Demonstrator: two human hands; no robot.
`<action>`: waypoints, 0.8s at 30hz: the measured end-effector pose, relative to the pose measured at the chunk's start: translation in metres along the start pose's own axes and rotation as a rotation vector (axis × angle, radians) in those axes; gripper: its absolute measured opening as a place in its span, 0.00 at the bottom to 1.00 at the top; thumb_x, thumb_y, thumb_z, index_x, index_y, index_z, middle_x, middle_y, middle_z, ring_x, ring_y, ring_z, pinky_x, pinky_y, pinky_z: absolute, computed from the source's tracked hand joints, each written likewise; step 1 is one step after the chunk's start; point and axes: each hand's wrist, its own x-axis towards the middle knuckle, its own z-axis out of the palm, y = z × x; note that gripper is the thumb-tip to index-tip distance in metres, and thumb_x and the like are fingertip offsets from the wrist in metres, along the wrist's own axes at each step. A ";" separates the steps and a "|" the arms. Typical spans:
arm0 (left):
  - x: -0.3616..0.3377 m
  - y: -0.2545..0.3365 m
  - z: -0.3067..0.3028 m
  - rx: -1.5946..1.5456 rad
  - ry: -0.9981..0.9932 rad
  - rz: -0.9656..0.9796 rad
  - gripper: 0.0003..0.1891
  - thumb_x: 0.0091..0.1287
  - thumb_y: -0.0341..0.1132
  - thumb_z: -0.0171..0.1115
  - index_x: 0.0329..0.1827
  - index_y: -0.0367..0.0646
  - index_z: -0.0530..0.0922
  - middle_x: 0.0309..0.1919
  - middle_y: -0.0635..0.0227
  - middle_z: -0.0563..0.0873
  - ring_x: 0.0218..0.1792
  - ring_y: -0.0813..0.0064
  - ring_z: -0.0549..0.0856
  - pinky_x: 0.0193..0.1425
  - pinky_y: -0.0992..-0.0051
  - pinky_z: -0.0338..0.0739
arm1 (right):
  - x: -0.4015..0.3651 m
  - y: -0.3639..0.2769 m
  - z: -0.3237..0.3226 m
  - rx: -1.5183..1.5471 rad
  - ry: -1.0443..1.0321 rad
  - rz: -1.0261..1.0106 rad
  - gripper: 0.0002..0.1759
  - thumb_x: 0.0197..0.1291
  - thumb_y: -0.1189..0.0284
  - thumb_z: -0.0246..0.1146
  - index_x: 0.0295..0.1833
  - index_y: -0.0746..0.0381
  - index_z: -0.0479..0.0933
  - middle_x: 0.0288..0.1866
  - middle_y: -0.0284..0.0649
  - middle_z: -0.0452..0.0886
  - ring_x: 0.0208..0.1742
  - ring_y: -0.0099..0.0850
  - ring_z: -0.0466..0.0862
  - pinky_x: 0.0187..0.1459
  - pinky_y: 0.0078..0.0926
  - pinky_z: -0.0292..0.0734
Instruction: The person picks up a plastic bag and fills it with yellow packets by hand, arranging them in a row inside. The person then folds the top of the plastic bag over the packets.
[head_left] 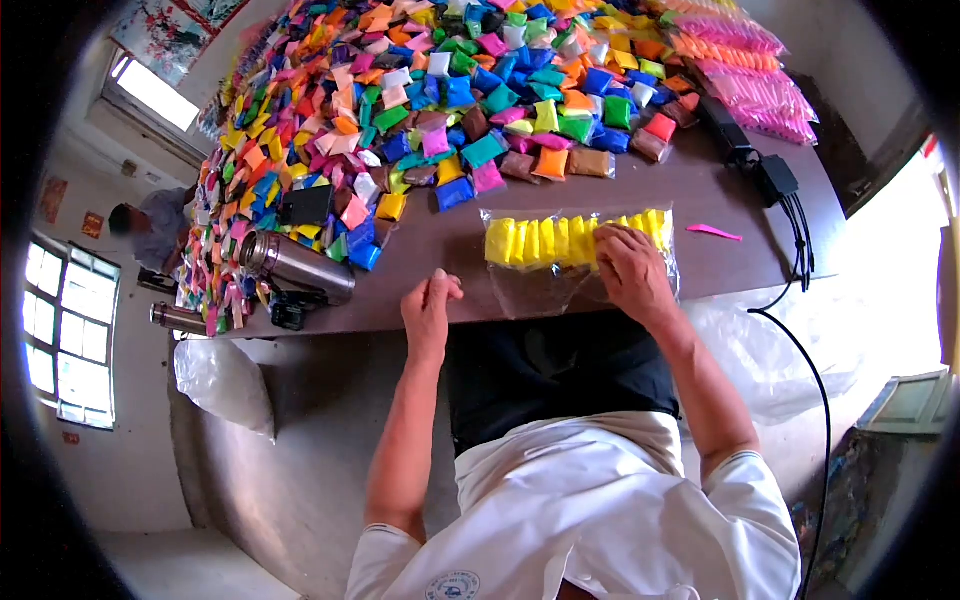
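A clear plastic bag [530, 290] lies flat near the table's front edge, with a row of small yellow packets [545, 242] standing side by side in it. My right hand [632, 268] is over the right part of this row, its bent fingers closed on the yellow packets; the fingertips are partly hidden. To the left of the bag, at the table edge, my left hand [428, 308] is raised with its fingers curled in and the thumb up. No object shows in it. A pink plastic stick tool [714, 232] rests on the table right of the bag.
A large heap of colourful packets [480, 95] covers the table's back and left. At left are a steel flask [300, 268] and a black phone-like object [306, 206]. A black adapter with cables [775, 182] sits at right. Bundled pink packets [755, 95] lie behind. Another person [160, 225] is at far left.
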 end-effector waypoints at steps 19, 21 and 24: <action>0.023 -0.024 0.044 0.576 0.112 0.461 0.10 0.67 0.34 0.62 0.36 0.34 0.82 0.45 0.55 0.85 0.46 0.54 0.84 0.53 0.63 0.79 | 0.033 -0.035 0.013 0.054 -0.136 -0.131 0.24 0.45 0.70 0.73 0.50 0.63 0.79 0.57 0.47 0.81 0.63 0.44 0.77 0.66 0.40 0.69; 0.022 -0.023 0.045 0.595 0.121 0.464 0.10 0.66 0.34 0.62 0.36 0.34 0.82 0.46 0.56 0.85 0.47 0.54 0.84 0.54 0.62 0.79 | 0.034 -0.044 0.030 0.017 -0.114 -0.120 0.24 0.48 0.69 0.72 0.53 0.63 0.79 0.60 0.46 0.79 0.64 0.43 0.76 0.67 0.40 0.68; 0.019 -0.024 0.047 0.606 0.140 0.463 0.09 0.65 0.33 0.63 0.35 0.34 0.82 0.47 0.56 0.85 0.48 0.54 0.84 0.55 0.62 0.78 | 0.036 -0.041 0.050 -0.010 -0.082 -0.094 0.22 0.52 0.69 0.70 0.54 0.62 0.79 0.59 0.45 0.80 0.63 0.43 0.76 0.66 0.40 0.68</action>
